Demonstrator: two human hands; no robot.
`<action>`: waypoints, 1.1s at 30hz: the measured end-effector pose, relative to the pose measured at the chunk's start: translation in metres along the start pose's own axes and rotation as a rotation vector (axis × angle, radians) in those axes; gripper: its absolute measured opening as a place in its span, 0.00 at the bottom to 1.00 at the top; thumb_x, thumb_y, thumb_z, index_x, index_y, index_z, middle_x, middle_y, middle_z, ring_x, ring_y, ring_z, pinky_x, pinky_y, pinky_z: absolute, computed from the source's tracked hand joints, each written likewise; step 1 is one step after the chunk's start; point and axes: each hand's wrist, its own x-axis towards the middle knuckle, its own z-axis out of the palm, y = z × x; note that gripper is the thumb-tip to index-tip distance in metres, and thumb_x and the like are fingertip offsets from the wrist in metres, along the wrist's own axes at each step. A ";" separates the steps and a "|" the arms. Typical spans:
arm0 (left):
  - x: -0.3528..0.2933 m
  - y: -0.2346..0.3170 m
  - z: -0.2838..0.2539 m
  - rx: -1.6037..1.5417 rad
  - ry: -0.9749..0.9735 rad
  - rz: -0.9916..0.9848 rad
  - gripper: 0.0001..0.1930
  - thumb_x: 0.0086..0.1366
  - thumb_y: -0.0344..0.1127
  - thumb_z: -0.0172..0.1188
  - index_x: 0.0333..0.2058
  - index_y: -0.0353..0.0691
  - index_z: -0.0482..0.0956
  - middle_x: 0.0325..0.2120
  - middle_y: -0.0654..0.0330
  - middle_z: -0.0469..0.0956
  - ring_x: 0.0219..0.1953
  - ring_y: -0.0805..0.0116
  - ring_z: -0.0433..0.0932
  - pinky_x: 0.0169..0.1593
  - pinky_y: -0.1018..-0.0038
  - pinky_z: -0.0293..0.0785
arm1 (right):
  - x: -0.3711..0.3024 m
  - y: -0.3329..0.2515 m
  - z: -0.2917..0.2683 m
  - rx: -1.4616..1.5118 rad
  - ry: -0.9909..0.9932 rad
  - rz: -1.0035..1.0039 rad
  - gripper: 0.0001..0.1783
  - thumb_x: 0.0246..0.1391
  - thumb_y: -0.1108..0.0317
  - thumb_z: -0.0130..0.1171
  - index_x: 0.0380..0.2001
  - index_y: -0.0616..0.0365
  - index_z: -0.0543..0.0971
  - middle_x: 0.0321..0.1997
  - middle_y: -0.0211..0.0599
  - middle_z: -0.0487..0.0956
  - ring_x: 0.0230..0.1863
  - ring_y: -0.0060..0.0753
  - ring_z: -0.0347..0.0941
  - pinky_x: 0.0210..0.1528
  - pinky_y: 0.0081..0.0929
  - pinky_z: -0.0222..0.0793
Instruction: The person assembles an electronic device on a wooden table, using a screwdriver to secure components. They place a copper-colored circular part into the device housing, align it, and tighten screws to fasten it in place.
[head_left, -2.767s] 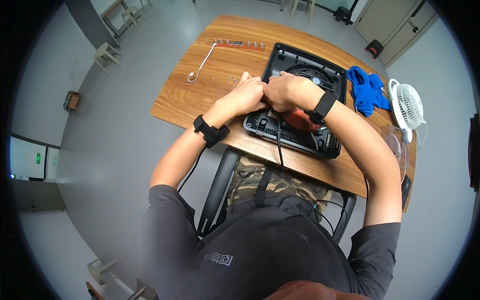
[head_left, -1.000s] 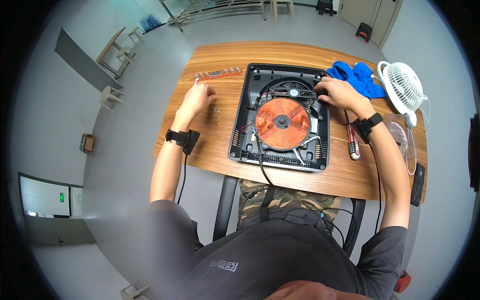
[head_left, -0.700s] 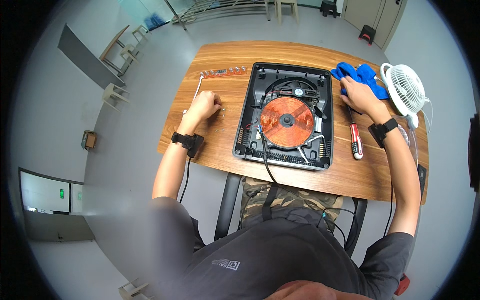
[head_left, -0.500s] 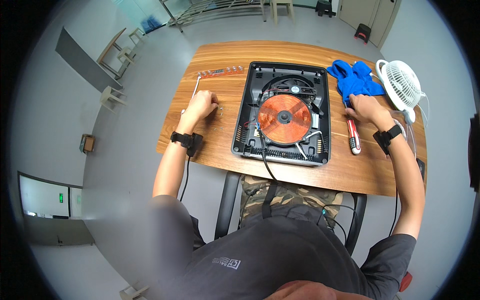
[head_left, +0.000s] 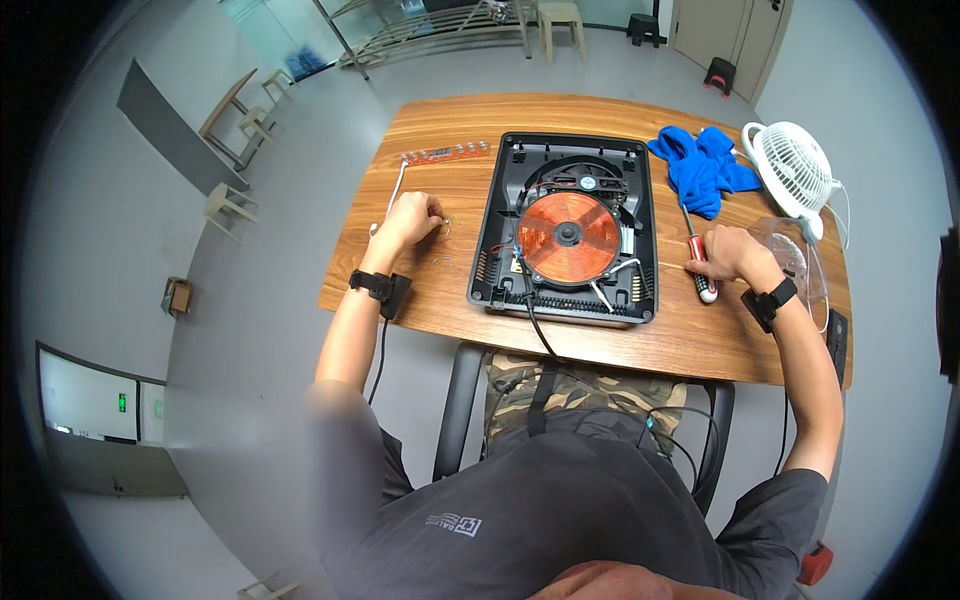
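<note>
An opened induction cooker (head_left: 480, 270) lies mid-table, its round copper coil (head_left: 545, 235) and a fan showing inside the black casing. My left hand (head_left: 412, 217) rests on the wood to the left of it, fingers curled together beside a few tiny screws (head_left: 447, 231). Whether a screw sits between those fingertips is too small to tell. To the right of the cooker, my right hand (head_left: 732, 253) has its fingers closed over the handle of a red, white and black screwdriver (head_left: 707, 290), whose shaft points away from me toward a blue cloth (head_left: 695, 170).
A small white fan (head_left: 792, 165) stands at the table's right, with a clear round cover (head_left: 800, 255) below it. An orange circuit strip (head_left: 445, 154) with a white cable lies at the far left. A black power cord (head_left: 535, 325) runs off the near edge.
My right hand has come nearer, from the edge of the blue cloth down onto the screwdriver handle. My left hand has stayed by the small screws. The view has shifted slightly.
</note>
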 end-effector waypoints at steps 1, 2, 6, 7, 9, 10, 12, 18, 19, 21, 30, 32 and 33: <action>0.001 0.000 0.002 -0.010 0.003 0.013 0.06 0.58 0.32 0.69 0.34 0.38 0.88 0.32 0.51 0.87 0.39 0.51 0.86 0.46 0.60 0.81 | 0.000 -0.003 -0.004 0.018 -0.030 0.020 0.33 0.58 0.38 0.61 0.22 0.62 0.85 0.21 0.47 0.84 0.34 0.51 0.85 0.45 0.45 0.80; 0.001 0.005 0.002 -0.022 0.004 0.029 0.06 0.58 0.31 0.69 0.34 0.38 0.88 0.33 0.51 0.87 0.39 0.51 0.86 0.46 0.60 0.81 | -0.003 -0.006 -0.008 0.038 -0.063 0.044 0.33 0.59 0.39 0.61 0.22 0.62 0.85 0.20 0.45 0.83 0.33 0.49 0.85 0.44 0.45 0.80; 0.002 0.029 -0.001 0.068 0.025 0.102 0.06 0.59 0.31 0.68 0.35 0.40 0.88 0.33 0.52 0.87 0.40 0.51 0.86 0.47 0.60 0.81 | 0.003 -0.001 -0.005 0.076 -0.098 0.045 0.33 0.60 0.40 0.59 0.21 0.63 0.85 0.20 0.45 0.83 0.32 0.47 0.85 0.43 0.43 0.80; 0.002 0.031 0.000 0.090 0.026 0.128 0.06 0.59 0.31 0.68 0.35 0.40 0.88 0.33 0.53 0.87 0.40 0.52 0.86 0.47 0.59 0.80 | 0.004 0.000 -0.002 0.082 -0.098 0.051 0.33 0.60 0.41 0.58 0.21 0.64 0.85 0.20 0.46 0.83 0.32 0.47 0.85 0.43 0.43 0.80; 0.004 0.033 0.004 0.133 0.029 0.179 0.06 0.59 0.32 0.69 0.35 0.41 0.88 0.34 0.54 0.87 0.41 0.53 0.86 0.47 0.59 0.80 | 0.005 0.000 0.000 0.093 -0.097 0.061 0.33 0.60 0.42 0.57 0.21 0.65 0.85 0.20 0.47 0.84 0.32 0.47 0.85 0.43 0.43 0.80; 0.006 0.032 0.006 0.139 0.012 0.170 0.06 0.59 0.32 0.69 0.35 0.42 0.88 0.34 0.55 0.87 0.41 0.54 0.86 0.48 0.59 0.79 | 0.007 0.003 0.003 0.089 -0.081 0.044 0.32 0.60 0.43 0.57 0.22 0.65 0.85 0.21 0.47 0.84 0.32 0.48 0.85 0.43 0.43 0.80; 0.010 0.027 0.012 0.154 -0.027 0.152 0.05 0.59 0.33 0.69 0.35 0.43 0.88 0.34 0.57 0.88 0.42 0.55 0.85 0.48 0.58 0.77 | 0.009 0.006 0.010 0.085 -0.052 0.008 0.31 0.61 0.44 0.56 0.23 0.65 0.86 0.22 0.48 0.84 0.33 0.49 0.85 0.44 0.43 0.80; 0.012 0.030 0.021 0.201 -0.026 0.165 0.06 0.59 0.34 0.69 0.36 0.46 0.88 0.33 0.58 0.88 0.40 0.55 0.85 0.51 0.59 0.72 | 0.007 0.007 0.016 0.090 -0.011 0.004 0.28 0.62 0.47 0.53 0.29 0.64 0.86 0.24 0.50 0.85 0.32 0.51 0.85 0.43 0.43 0.80; 0.013 0.031 0.021 0.208 -0.020 0.179 0.06 0.59 0.34 0.69 0.36 0.44 0.88 0.34 0.57 0.88 0.40 0.55 0.86 0.49 0.59 0.74 | 0.007 0.007 0.014 0.117 -0.056 0.038 0.27 0.62 0.48 0.53 0.30 0.64 0.86 0.24 0.50 0.85 0.32 0.51 0.85 0.43 0.43 0.80; 0.012 0.033 0.020 0.225 -0.014 0.200 0.08 0.59 0.34 0.68 0.37 0.41 0.88 0.34 0.55 0.88 0.40 0.55 0.86 0.47 0.61 0.79 | 0.008 0.003 0.009 0.173 -0.149 0.097 0.26 0.62 0.50 0.53 0.30 0.64 0.86 0.25 0.50 0.85 0.31 0.51 0.85 0.42 0.43 0.81; 0.011 0.043 0.010 0.102 -0.011 0.145 0.10 0.60 0.29 0.61 0.37 0.36 0.88 0.35 0.47 0.87 0.40 0.47 0.86 0.48 0.59 0.81 | 0.003 -0.004 0.007 0.260 -0.158 0.184 0.29 0.67 0.50 0.48 0.38 0.69 0.84 0.41 0.59 0.85 0.45 0.59 0.84 0.51 0.48 0.78; 0.017 0.042 0.006 0.090 -0.019 0.094 0.09 0.60 0.30 0.62 0.37 0.39 0.89 0.34 0.46 0.86 0.41 0.47 0.85 0.49 0.58 0.81 | -0.003 -0.009 -0.002 0.253 -0.166 0.176 0.28 0.67 0.52 0.47 0.39 0.70 0.84 0.43 0.60 0.85 0.46 0.60 0.83 0.52 0.49 0.78; 0.020 0.044 0.004 0.084 -0.023 0.069 0.09 0.60 0.31 0.63 0.37 0.40 0.89 0.34 0.45 0.86 0.41 0.46 0.85 0.49 0.58 0.81 | 0.000 -0.006 0.001 0.245 -0.171 0.170 0.28 0.67 0.52 0.47 0.39 0.69 0.84 0.43 0.60 0.85 0.46 0.60 0.83 0.52 0.49 0.78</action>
